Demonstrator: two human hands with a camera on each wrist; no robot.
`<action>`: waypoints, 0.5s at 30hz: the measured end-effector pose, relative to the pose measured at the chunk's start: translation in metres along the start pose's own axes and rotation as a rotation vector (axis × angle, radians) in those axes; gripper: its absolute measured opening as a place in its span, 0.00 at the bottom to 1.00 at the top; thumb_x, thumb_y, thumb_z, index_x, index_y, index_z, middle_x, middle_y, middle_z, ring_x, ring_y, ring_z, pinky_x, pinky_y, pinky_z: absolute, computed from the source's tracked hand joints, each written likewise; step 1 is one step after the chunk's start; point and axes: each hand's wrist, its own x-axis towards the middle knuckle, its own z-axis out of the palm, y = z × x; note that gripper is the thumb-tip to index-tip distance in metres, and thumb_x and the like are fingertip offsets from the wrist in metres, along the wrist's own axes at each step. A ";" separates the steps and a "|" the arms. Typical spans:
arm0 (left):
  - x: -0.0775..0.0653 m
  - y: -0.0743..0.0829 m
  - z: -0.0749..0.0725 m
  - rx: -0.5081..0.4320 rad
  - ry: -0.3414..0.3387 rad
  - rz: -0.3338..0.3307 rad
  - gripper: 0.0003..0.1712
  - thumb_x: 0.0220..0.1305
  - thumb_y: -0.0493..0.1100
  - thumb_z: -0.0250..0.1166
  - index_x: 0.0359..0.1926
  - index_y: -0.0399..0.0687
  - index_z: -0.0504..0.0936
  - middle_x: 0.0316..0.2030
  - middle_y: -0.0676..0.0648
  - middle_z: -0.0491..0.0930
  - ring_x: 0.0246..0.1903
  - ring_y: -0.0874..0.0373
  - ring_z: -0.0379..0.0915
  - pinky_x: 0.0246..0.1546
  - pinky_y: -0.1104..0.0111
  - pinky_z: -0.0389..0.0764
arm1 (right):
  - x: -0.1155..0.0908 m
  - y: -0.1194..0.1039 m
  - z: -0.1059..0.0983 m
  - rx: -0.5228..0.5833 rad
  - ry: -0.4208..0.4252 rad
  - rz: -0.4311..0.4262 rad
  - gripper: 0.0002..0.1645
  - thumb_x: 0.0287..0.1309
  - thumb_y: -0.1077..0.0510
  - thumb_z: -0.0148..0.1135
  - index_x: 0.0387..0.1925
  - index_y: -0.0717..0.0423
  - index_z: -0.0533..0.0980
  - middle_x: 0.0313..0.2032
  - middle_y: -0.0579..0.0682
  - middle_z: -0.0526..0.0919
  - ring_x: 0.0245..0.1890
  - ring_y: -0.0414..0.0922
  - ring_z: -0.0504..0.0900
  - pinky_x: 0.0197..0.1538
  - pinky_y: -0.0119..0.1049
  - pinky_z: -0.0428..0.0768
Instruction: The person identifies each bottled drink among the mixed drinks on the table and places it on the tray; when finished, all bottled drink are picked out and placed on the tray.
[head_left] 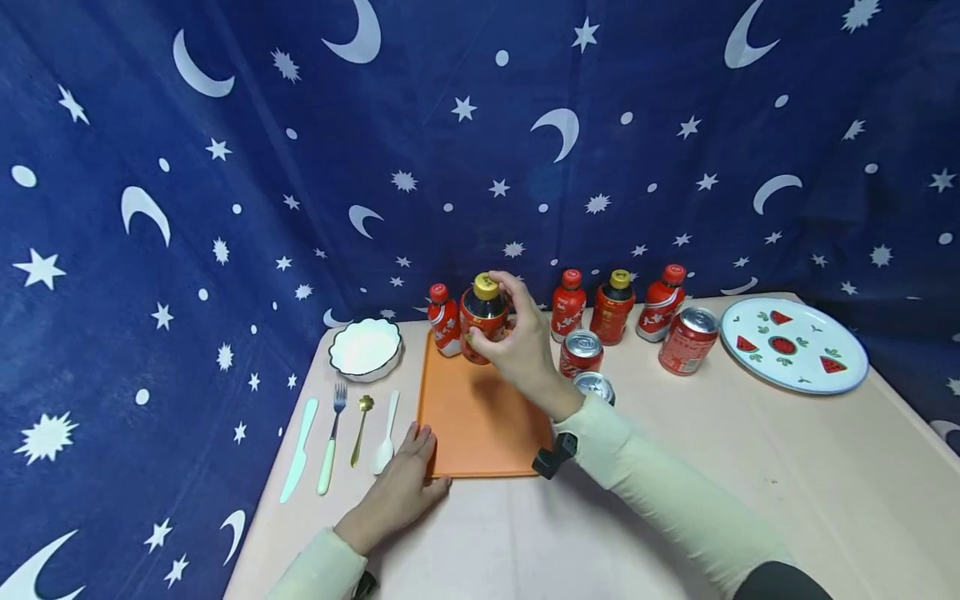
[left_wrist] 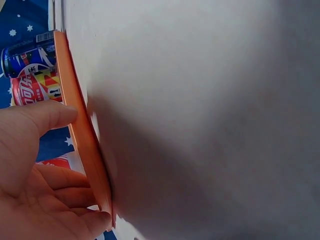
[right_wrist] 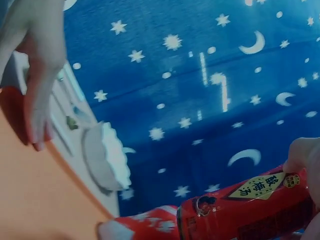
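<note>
In the head view, my right hand [head_left: 525,346] grips a dark drink bottle [head_left: 474,315] with a yellow cap and red label, over the far part of an orange tray [head_left: 480,433]. Just left of it, a red bottle [head_left: 444,321] with a red cap stands on the tray. The right wrist view shows the held bottle's red label [right_wrist: 245,202] with a yellow diamond, and fingers at its right end. My left hand [head_left: 401,483] rests at the tray's near left corner. Its thumb touches the orange rim [left_wrist: 82,135] in the left wrist view, its other fingers spread along it.
Left of the tray lie a knife [head_left: 300,450], a fork [head_left: 332,437], a gold spoon [head_left: 362,429] and a white spoon [head_left: 386,442], below a scalloped bowl [head_left: 366,350]. Right of it stand several bottles and red cans [head_left: 687,342], then a watermelon-patterned plate [head_left: 810,367]. A blue curtain [head_left: 480,167] hangs behind.
</note>
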 end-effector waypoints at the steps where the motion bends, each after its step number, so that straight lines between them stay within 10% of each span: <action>1: 0.000 0.000 -0.001 -0.001 0.001 0.000 0.42 0.55 0.55 0.63 0.62 0.31 0.64 0.64 0.36 0.61 0.68 0.44 0.44 0.64 0.54 0.56 | -0.002 0.004 0.005 -0.006 -0.007 0.006 0.45 0.35 0.59 0.71 0.59 0.43 0.65 0.47 0.49 0.76 0.44 0.41 0.77 0.37 0.37 0.80; 15: 0.000 -0.003 -0.002 -0.016 -0.006 0.010 0.42 0.57 0.55 0.62 0.63 0.30 0.62 0.65 0.36 0.58 0.68 0.43 0.42 0.65 0.54 0.54 | -0.026 0.054 0.061 -0.145 -0.094 0.127 0.46 0.35 0.57 0.72 0.60 0.40 0.63 0.48 0.49 0.77 0.44 0.45 0.78 0.43 0.43 0.78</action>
